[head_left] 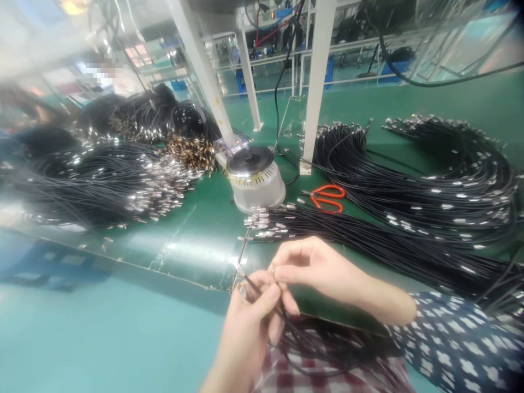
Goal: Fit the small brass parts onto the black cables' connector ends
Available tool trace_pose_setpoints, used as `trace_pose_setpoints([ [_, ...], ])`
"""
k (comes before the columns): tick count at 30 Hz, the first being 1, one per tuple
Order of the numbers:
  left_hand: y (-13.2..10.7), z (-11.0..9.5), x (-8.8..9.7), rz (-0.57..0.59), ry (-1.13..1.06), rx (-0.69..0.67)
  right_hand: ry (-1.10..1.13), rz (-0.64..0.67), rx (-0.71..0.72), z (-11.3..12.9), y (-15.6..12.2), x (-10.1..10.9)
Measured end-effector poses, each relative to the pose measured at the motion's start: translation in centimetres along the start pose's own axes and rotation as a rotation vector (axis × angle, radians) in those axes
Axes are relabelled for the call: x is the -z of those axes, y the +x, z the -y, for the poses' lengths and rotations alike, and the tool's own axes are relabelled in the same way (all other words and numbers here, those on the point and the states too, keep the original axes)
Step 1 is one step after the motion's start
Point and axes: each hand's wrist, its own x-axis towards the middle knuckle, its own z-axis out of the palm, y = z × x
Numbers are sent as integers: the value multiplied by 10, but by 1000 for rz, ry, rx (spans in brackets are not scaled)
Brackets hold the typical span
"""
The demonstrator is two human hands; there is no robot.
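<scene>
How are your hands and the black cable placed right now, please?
Left hand gripping black cable; right hand pinching small piece, too tiny to identify. Cable's end poking out above left hand. Orange-handled scissors beyond both hands, seemingly out of the way.

Most of the black cables [282, 311] in the left hand [257, 311] are covered by its fingers, so how many are gripped can't be told. The tiny piece [274, 272] pinched by the right hand [307, 265] is half hidden and way too small to be identified, tbh. The left forearm and the checkered cloth [282, 376] get chopped by the bottom edge, and the patterned sleeve [454, 338] by the right one. The left cable pile [73, 185] is pretty smeared, and the white posts [318, 71] are cut off up top.
</scene>
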Motion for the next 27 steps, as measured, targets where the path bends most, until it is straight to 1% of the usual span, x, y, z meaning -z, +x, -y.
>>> trace_pose_setpoints([
  [2, 1, 0, 1, 27, -40, 41, -42, 19, 1, 1, 1, 3],
  [4, 2, 0, 3, 53, -57, 60, -78, 11, 4, -2, 2, 7],
  [8, 3, 0, 5, 82, -56, 45, -100, -85, 21, -10, 5, 13],
  [11, 5, 0, 4, 64, -42, 45, -119, -170, 50, -12, 5, 13],
  [13, 5, 0, 3, 35, -23, 52, -123, -198, 64, -9, 4, 9],
  [19, 3, -3, -3, -32, 55, 87, -104, -212, 55, -2, 7, 1],
  [25, 5, -3, -2, -38, 48, 98, -124, -211, 45, -3, 9, 3],
  [27, 6, -3, -1, -45, 50, 96, -105, -193, 32, -3, 9, 3],
])
